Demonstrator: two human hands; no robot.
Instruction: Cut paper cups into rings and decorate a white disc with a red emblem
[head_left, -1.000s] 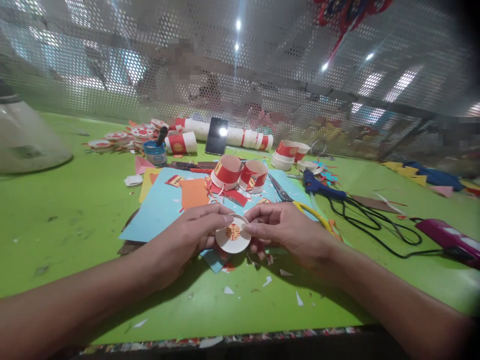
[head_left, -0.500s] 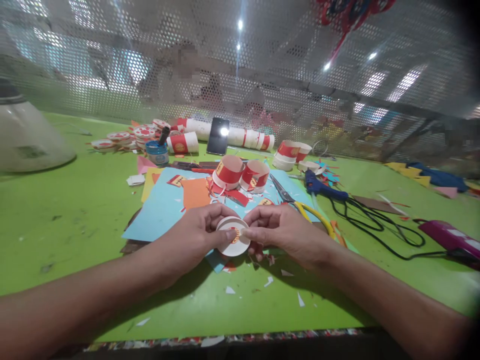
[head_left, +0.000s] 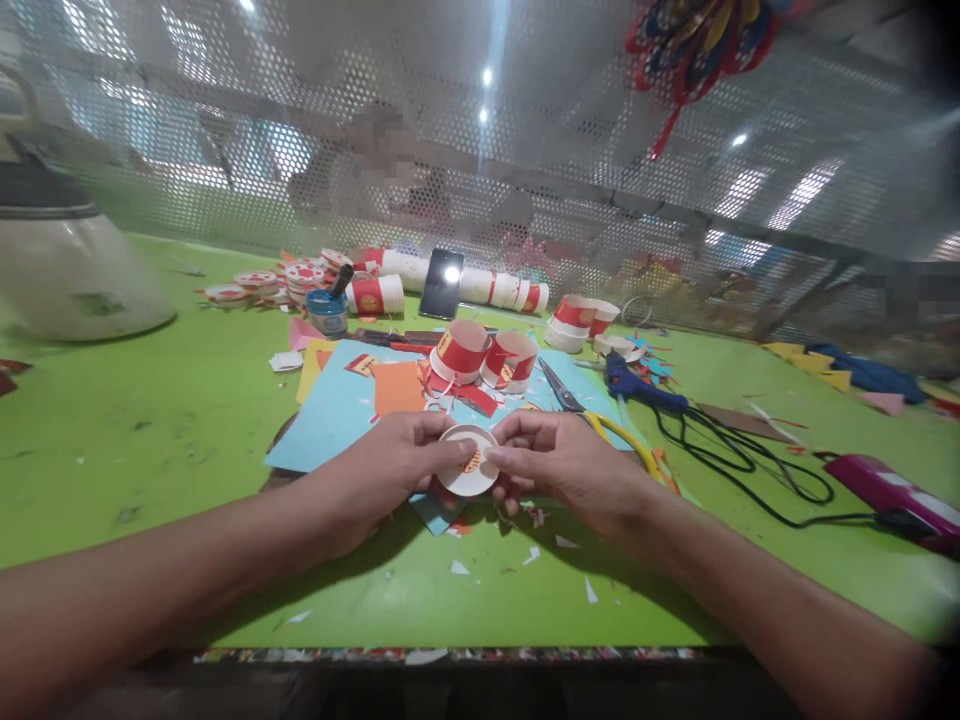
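Between my hands is a small round white paper piece (head_left: 466,485), like a cup bottom with a low rim, with an orange-and-red patterned cutout (head_left: 472,459) at its middle. My left hand (head_left: 409,455) grips its left side, thumb lying on the inner face. My right hand (head_left: 547,455) pinches its right side, thumb tip beside the cutout. Just beyond are two cut red-and-white paper cups (head_left: 459,352) on light blue paper (head_left: 322,410). Scissors with yellow handles (head_left: 574,400) lie past my right hand.
A blue glue gun (head_left: 641,383) and its cable lie to the right, near a magenta power strip (head_left: 896,490). Behind are a phone (head_left: 442,283), a blue jar (head_left: 327,312) and stacked paper cups (head_left: 480,283). A kettle-like vessel (head_left: 82,270) stands at left. Paper scraps litter the front.
The view has shifted slightly, showing more of the vessel at left. Both hands keep hold of the round paper piece, which is tilted a little flatter.
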